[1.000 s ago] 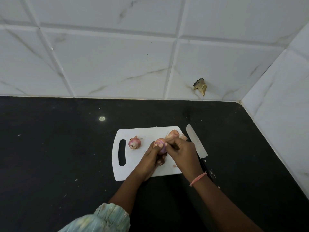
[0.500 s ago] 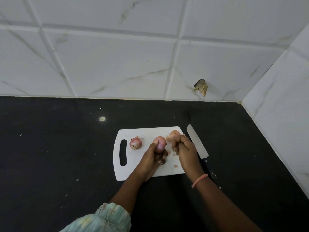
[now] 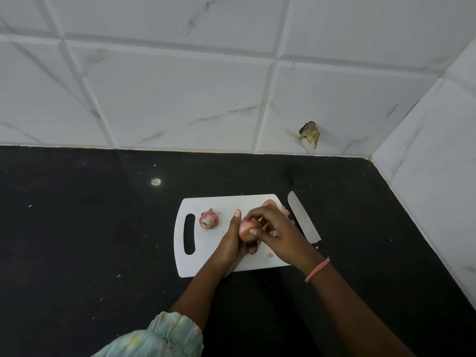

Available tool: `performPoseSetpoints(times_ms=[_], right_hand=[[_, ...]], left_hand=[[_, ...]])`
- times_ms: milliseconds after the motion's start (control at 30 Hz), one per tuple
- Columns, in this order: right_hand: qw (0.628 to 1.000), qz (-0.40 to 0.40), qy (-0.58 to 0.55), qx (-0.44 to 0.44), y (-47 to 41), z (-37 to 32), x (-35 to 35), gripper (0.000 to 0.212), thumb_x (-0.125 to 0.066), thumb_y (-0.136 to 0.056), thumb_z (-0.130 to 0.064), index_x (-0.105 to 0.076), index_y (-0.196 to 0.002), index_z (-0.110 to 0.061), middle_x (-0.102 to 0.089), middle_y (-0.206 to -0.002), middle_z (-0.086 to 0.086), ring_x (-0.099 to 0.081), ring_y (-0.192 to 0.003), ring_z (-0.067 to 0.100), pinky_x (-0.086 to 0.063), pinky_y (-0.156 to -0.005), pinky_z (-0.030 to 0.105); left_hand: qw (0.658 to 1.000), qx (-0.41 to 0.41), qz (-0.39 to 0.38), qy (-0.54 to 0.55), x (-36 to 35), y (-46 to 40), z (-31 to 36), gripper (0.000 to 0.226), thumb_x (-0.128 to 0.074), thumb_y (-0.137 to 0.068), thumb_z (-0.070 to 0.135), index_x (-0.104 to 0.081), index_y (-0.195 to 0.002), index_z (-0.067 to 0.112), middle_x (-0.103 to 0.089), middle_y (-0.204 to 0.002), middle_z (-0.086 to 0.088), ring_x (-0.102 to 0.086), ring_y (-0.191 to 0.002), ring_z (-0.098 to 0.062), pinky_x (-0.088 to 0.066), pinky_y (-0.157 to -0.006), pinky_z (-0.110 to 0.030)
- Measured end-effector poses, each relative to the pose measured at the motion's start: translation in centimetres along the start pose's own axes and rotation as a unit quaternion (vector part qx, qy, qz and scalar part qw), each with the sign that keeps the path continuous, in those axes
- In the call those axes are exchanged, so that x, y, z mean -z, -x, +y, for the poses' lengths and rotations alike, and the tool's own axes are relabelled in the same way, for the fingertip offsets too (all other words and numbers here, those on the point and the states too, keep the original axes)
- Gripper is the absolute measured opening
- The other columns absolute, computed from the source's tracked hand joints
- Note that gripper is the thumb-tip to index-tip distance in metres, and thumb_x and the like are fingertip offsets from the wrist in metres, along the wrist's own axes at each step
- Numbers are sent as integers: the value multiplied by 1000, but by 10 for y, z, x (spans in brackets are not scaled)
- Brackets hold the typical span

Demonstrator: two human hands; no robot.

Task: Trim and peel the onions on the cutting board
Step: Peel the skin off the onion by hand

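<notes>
An onion point(image 3: 246, 229) is being held just above the middle of the white cutting board point(image 3: 206, 264), caught between both hands. The left hand point(image 3: 233, 243) is reaching in from below, its fingers curling round the onion's underside and its thumb pointing up along the onion's left flank. The right hand point(image 3: 278, 231) is coming over from the right with the wrist bent, its fingertips pinching at the top and front of the same onion. A second onion point(image 3: 209, 220), its papery skin on, is sitting on the board to the left, near the handle slot and apart from the hands. Pinkish peelings point(image 3: 269, 202) are lying at the board's far right corner, partly hidden behind the right hand. A knife point(image 3: 302, 217) is resting on the black counter point(image 3: 77, 240), just beside the board's right edge.
</notes>
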State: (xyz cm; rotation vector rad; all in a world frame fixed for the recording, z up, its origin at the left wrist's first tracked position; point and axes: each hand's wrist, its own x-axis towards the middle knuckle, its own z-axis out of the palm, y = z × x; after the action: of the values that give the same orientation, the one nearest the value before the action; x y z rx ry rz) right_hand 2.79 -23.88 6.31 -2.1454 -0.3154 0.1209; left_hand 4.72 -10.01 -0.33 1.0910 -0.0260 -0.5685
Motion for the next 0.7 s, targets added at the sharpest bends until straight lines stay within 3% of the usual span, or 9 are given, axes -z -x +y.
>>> performPoseSetpoints(times_ms=[67, 233, 333, 467, 567, 700], right_hand=[[999, -2, 38, -14, 2, 3, -5, 21, -62, -92, -18, -60, -111, -29, -51, -108, -16, -47, -108, -3, -41, -86, 13], [997, 25, 41, -56, 2, 5, -12, 24, -60, -94, -18, -55, -113, -31, -50, -115, -12, -47, -108, 2, -41, -85, 18], [997, 7, 36, -73, 2, 3, -7, 23, -58, -95, -17, -53, -114, -29, -45, -108, -17, -48, -102, 2, -42, -74, 14], [997, 10, 56, -56, -1, 5, -1, 22, -60, -93, -17, -51, -106, -32, -51, -108, -8, -53, -98, 3, -43, -77, 13], [997, 23, 59, -44, -1, 5, 0, 19, -60, -93, -13, -52, -101, -28, -53, -104, -9, -53, -96, -1, -42, -77, 9], [996, 67, 30, -58, 3, 5, -5, 13, -58, -93, -9, -57, -98, -21, -59, -100, -11, -54, -96, -6, -41, -77, 6]], left_hand=[[1000, 1, -2, -11, 0, 0, 0, 63, -21, -105, 54, -75, -93, 23, -59, -85, -16, -48, -61, -16, -37, -57, -29], [998, 3, 20, 54, 3, 4, -1, 37, -19, -102, 24, -52, -98, 8, -61, -92, -14, -54, -65, -16, -36, -53, -26], [999, -13, 10, 29, 2, 4, -3, 27, -29, -94, 28, -49, -96, 10, -60, -93, -14, -55, -66, -14, -37, -54, -26], [999, -22, 19, -33, 3, 3, -6, 45, -35, -94, 45, -49, -109, 5, -56, -92, -15, -48, -68, -13, -39, -58, -26], [997, -20, 32, -74, 4, 1, -9, 67, -37, -96, 55, -46, -120, -7, -50, -89, -13, -43, -66, -11, -41, -59, -25], [993, -33, 40, -103, 2, 3, -7, 76, -34, -97, 64, -48, -125, -5, -48, -80, -7, -39, -61, -10, -40, -55, -23]])
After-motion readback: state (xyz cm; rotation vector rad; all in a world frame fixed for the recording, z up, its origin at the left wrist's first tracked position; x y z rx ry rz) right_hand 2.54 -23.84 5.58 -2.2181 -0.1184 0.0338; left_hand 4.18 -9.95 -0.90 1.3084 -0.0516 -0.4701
